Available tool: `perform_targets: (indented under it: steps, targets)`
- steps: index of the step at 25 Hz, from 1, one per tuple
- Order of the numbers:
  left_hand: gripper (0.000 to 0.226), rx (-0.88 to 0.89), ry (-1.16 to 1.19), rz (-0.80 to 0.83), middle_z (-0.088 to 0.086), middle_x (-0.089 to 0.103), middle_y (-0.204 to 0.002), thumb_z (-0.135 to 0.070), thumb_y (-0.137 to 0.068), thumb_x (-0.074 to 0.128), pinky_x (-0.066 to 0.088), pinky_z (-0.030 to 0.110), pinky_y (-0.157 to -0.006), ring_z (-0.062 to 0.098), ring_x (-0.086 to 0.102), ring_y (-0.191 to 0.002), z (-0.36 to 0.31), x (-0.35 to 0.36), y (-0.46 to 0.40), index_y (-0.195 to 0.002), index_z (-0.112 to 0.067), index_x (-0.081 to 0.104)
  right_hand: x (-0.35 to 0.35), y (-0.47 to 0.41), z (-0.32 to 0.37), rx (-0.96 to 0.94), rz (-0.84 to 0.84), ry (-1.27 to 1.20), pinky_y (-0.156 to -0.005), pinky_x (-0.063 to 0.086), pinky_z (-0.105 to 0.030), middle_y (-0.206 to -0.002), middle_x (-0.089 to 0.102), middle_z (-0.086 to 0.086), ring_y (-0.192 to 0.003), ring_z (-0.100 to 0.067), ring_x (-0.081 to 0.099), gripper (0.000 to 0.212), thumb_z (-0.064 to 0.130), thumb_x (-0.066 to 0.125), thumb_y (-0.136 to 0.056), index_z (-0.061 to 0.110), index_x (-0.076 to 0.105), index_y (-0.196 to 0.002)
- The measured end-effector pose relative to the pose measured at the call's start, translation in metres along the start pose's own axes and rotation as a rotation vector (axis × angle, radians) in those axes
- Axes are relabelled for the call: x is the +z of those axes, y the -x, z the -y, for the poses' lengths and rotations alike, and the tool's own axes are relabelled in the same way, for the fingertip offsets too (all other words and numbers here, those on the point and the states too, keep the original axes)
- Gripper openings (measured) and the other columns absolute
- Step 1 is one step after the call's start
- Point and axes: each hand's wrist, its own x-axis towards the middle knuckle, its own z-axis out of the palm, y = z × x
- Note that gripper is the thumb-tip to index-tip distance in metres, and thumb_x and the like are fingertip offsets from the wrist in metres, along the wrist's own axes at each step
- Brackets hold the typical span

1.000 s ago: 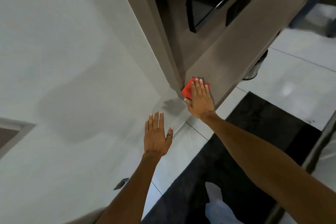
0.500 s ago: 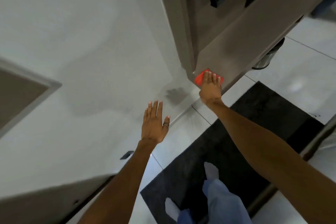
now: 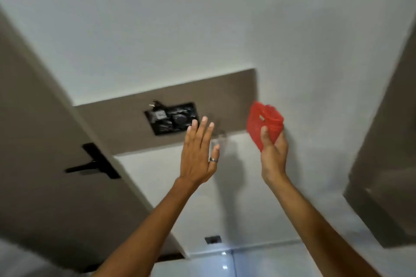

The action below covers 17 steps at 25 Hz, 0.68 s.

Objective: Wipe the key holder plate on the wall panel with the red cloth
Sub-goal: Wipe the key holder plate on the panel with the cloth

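A brown wall panel [image 3: 225, 96] runs across the white wall. On it sits a black key holder plate [image 3: 173, 118] with a key or card stuck in its top left. My right hand [image 3: 273, 153] is raised just right of the panel's end and grips the red cloth [image 3: 262, 125], which is bunched above my thumb. The cloth is apart from the plate, well to its right. My left hand [image 3: 199, 155] is open with fingers spread, a ring on one finger, its fingertips just below and right of the plate.
A brown door [image 3: 45, 164] with a black lever handle [image 3: 92, 165] stands at the left. Another brown panel [image 3: 387, 164] juts out at the right. A small dark socket [image 3: 212, 239] sits low on the wall above the shiny tiled floor [image 3: 225, 263].
The view swung up and left from the low cabinet panel to the wall panel. My right hand lifted the red cloth off the cabinet and raised it near the panel. My left hand rose too.
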Motion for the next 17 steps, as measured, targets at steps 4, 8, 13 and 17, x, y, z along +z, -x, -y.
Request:
perform_targets:
  steps: [4,8,13,17]
  targets:
    - [0.062,-0.050,-0.091,-0.219,0.012,0.019,-0.174,-0.026,-0.107,0.047,0.010,0.051,-0.134,0.037,0.012,-0.163,0.086,-0.054,0.001,-0.164,-0.011,0.027,0.112,-0.004,-0.013,-0.725,-0.023,0.476,-0.134,0.025,-0.042,-0.171,0.033,-0.011,-0.164,-0.023,0.022,0.062,0.010,0.047,-0.105,0.013,0.029,-0.164]
    - [0.058,-0.085,-0.169,-0.264,0.017,0.023,-0.172,-0.021,-0.106,0.048,0.011,0.054,-0.133,0.036,0.010,-0.163,0.155,-0.086,0.005,-0.160,-0.004,0.035,0.157,-0.014,-0.059,-1.229,0.240,1.083,-0.132,0.021,-0.059,-0.163,0.043,-0.018,-0.161,-0.036,0.027,0.092,-0.009,0.069,-0.068,0.003,0.044,-0.156]
    - [0.059,-0.025,-0.183,-0.270,0.018,0.023,-0.172,-0.022,-0.106,0.048,0.006,0.050,-0.134,0.029,0.002,-0.164,0.199,-0.094,-0.008,-0.161,-0.005,0.033,0.157,-0.010,-0.085,-1.112,0.380,1.046,-0.135,-0.006,-0.057,-0.176,0.018,-0.016,-0.165,-0.041,0.004,0.077,0.044,0.054,-0.101,0.007,0.030,-0.164]
    - [0.058,-0.056,-0.181,-0.341,0.021,0.025,-0.170,-0.024,-0.108,0.043,0.002,0.049,-0.134,0.022,-0.003,-0.164,0.205,-0.073,-0.027,-0.161,-0.005,0.033,0.189,-0.008,-0.091,-1.056,0.144,0.998,-0.134,-0.001,-0.061,-0.174,0.027,-0.013,-0.165,-0.041,0.007,0.070,0.038,0.048,-0.102,0.006,0.032,-0.161]
